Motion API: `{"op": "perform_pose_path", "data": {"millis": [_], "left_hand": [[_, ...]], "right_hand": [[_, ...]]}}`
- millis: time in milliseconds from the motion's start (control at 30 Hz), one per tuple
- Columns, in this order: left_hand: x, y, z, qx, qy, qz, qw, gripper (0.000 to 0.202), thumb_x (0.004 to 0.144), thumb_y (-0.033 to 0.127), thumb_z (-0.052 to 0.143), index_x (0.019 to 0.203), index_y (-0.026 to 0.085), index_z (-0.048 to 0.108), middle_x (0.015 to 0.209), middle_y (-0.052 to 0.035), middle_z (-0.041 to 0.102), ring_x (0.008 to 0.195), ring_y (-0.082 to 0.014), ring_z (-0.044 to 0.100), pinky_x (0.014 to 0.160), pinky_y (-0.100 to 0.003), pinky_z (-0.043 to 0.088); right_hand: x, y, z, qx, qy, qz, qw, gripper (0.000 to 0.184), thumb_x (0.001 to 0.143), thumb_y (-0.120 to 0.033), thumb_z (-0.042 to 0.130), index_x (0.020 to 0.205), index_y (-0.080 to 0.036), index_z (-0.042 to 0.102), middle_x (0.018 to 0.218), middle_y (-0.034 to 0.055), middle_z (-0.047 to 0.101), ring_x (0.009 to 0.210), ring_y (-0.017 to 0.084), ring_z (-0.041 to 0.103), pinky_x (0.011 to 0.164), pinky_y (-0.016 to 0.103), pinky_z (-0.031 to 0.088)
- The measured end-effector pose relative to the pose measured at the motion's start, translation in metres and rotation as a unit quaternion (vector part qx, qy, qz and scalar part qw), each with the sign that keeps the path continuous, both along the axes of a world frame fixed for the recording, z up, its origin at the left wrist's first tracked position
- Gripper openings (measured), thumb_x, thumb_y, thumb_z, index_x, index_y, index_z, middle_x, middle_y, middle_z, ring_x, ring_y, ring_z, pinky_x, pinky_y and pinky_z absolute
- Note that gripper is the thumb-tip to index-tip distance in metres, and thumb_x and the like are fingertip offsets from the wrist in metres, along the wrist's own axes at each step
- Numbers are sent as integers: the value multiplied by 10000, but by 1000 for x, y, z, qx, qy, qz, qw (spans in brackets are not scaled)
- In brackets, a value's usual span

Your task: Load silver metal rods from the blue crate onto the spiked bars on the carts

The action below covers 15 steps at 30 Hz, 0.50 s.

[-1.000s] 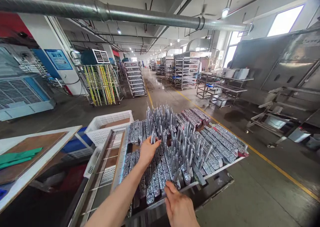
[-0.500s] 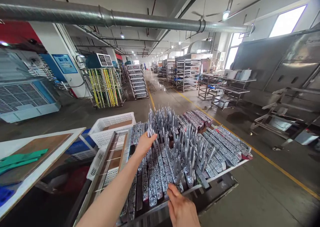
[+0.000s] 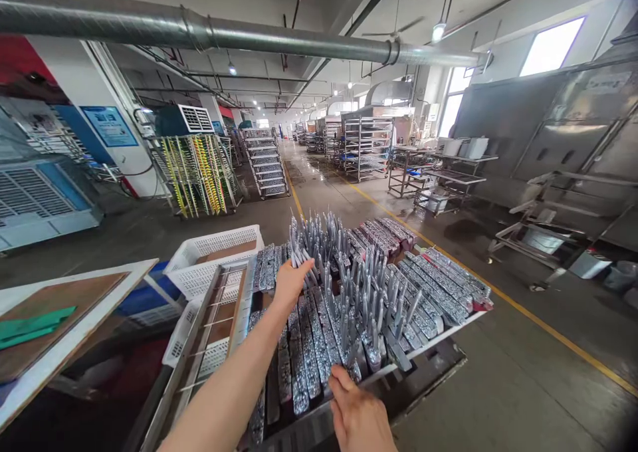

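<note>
The left hand (image 3: 292, 282) is closing its fingers around a small bundle of upright silver pieces (image 3: 300, 258), toward the far left corner of the metal tray (image 3: 438, 339). The right hand (image 3: 359, 413) is resting half open at the tray's near edge. Its fingertips are touching the flat silver strips (image 3: 309, 352) and gripping nothing. A wire frame (image 3: 219, 312) is lying along the tray's left edge, and a white plastic basket (image 3: 214, 252) is sitting just beyond it.
</note>
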<state>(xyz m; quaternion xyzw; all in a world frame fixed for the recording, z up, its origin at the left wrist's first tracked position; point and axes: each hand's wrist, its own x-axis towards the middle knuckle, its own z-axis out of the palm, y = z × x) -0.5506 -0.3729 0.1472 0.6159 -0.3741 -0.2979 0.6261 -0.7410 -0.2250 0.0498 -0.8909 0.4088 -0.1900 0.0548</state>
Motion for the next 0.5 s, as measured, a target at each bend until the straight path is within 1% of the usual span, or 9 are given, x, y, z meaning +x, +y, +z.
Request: {"op": "perform_pose_path", "data": {"millis": [67, 133, 200, 233, 267, 300, 367, 433, 500], "left_hand": [[5, 2, 21, -18, 49, 17, 998, 262, 562, 338, 672, 736, 166, 576, 556, 33, 584, 443, -103, 499, 438, -217, 375], [9, 16, 41, -34, 95, 19, 995, 230, 576, 322, 670, 694, 180, 532, 509, 68, 526, 394, -68, 447, 389, -181, 329], [8, 43, 52, -31, 135, 6, 990, 230, 588, 325, 674, 660, 179, 511, 498, 71, 511, 386, -56, 441, 376, -165, 327], [5, 60, 53, -20, 153, -2, 988, 232, 593, 330, 676, 659, 174, 517, 509, 57, 531, 397, -64, 464, 374, -168, 340], [0, 79, 50, 0, 177, -12, 984, 234, 594, 324, 685, 673, 167, 530, 529, 39, 558, 409, -69, 485, 360, -161, 334], [-7, 98, 44, 25, 235, -16, 972, 240, 581, 301, 708, 699, 167, 548, 538, 41, 567, 404, -55, 477, 352, -144, 321], [-25, 132, 28, 57, 328, -8, 943, 273, 580, 279, 724, 796, 180, 590, 520, 57, 556, 375, -36, 447, 332, -123, 297], [-44, 157, 11, 85, 427, -33, 900, 249, 596, 281, 720, 793, 186, 601, 405, 94, 437, 317, -22, 366, 316, -120, 274], [-59, 172, -4, 109, 515, -77, 847, 210, 615, 290, 709, 770, 191, 607, 381, 95, 400, 317, -31, 368, 327, -135, 305]], "right_hand": [[0, -1, 3, 7, -9, 2, 1000, 321, 752, -141, 381, 1007, -189, 570, 1170, 26, 572, 628, 164, 654, 561, 252, 525], [-3, -2, 3, 11, -36, 8, 999, 313, 753, -144, 379, 996, -190, 570, 1170, 34, 572, 631, 156, 654, 571, 243, 525], [-9, -1, 0, 5, -90, 35, 995, 290, 767, -157, 379, 982, -199, 569, 1142, 33, 589, 658, 136, 654, 593, 206, 520], [-12, 1, -2, -1, -126, 48, 991, 280, 784, -170, 379, 990, -208, 565, 1115, 29, 603, 688, 127, 654, 615, 184, 515], [-17, 3, -2, -12, -166, 54, 985, 276, 804, -190, 380, 1014, -217, 556, 1088, 28, 615, 736, 125, 651, 646, 170, 510], [-20, 5, -1, -31, -207, 53, 976, 282, 824, -216, 381, 1057, -223, 539, 1075, 36, 619, 805, 134, 643, 689, 173, 505], [-24, 11, 6, -83, -289, 23, 953, 350, 852, -275, 372, 1184, -210, 458, 1121, 85, 582, 974, 194, 587, 788, 257, 494], [-21, 14, 19, -140, -358, 1, 923, 429, 868, -321, 338, 1272, -181, 362, 1199, 141, 508, 1104, 266, 491, 844, 385, 468], [-9, 13, 34, -166, -392, 18, 905, 429, 880, -337, 303, 1277, -181, 351, 1222, 152, 476, 1154, 291, 432, 849, 444, 453]]}}
